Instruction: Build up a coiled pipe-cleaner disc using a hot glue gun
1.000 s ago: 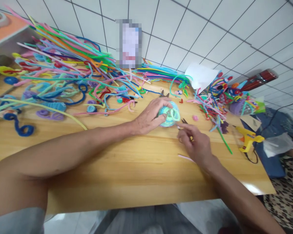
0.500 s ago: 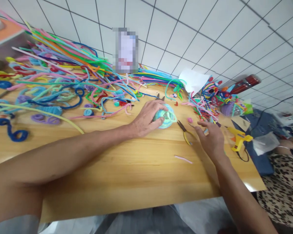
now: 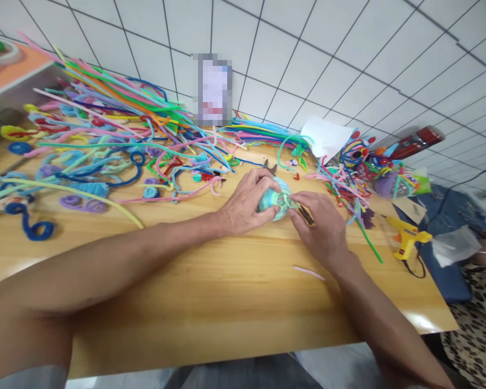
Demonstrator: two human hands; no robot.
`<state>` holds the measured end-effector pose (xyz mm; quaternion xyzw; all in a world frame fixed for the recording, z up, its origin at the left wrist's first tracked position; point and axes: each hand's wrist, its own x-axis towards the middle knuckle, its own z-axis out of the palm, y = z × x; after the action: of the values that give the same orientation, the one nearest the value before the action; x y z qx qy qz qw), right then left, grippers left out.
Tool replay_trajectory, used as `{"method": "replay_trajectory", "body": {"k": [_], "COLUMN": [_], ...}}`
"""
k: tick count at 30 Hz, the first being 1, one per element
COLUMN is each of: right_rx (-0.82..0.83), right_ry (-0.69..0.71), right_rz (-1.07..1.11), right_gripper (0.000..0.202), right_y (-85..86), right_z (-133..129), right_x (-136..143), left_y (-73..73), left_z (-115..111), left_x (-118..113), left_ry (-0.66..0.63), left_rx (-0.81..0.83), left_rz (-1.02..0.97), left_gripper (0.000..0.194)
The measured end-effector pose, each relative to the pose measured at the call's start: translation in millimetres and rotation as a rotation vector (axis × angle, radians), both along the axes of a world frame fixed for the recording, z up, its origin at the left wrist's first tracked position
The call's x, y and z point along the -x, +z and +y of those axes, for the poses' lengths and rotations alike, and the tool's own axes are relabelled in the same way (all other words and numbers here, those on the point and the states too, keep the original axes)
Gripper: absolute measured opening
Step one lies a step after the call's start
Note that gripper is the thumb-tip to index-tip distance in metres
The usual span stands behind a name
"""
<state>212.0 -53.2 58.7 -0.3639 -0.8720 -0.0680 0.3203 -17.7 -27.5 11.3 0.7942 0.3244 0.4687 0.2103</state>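
Note:
My left hand (image 3: 249, 201) is wrapped around the left side of a ball of coiled blue and pale green pipe cleaners (image 3: 282, 199), close above the table. At the ball's right edge my right hand (image 3: 322, 224) is closed, thumb and index finger pinching at the pale green coils there. The fingertips hide exactly what they pinch. Pliers with dark jaws (image 3: 306, 215) lie partly hidden behind the right hand. Just beyond the left hand, a second pair of dark tool jaws (image 3: 271, 166) sticks out. A short pink pipe cleaner piece (image 3: 309, 272) lies nearer to me.
Heaped pipe cleaners (image 3: 117, 108) cover the table's left and back. A phone-like screen (image 3: 213, 92), blurred, leans on the tiled wall. At right are a yellow glue gun (image 3: 409, 237), a green pipe cleaner (image 3: 370, 243) and colourful figures (image 3: 356, 154). Someone in leopard print (image 3: 473, 308) sits beside the table.
My right hand has moved left from beside the pliers to the ball, now partly covering the pliers. The left hand keeps its hold. The view has shifted slightly.

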Motion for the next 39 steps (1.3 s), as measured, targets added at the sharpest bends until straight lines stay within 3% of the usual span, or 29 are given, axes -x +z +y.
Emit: {"method": "replay_trajectory", "body": {"k": [16, 39], "right_rx": [0.038, 0.331], "right_ry": [0.027, -0.029], "right_rz": [0.085, 0.308], "right_gripper": [0.025, 0.020], "right_y": [-9.6, -6.8], "right_z": [0.2, -2.2], "right_x": [-7.2, -0.6], "left_y": [5.4, 4.5], "left_z": [-1.4, -1.8], "left_x": [4.9, 4.7], "left_ry": [-0.070, -0.079], "left_rx": [-0.036, -0.082], "left_rz": [0.070, 0.112], "left_gripper": [0.035, 0.039]}}
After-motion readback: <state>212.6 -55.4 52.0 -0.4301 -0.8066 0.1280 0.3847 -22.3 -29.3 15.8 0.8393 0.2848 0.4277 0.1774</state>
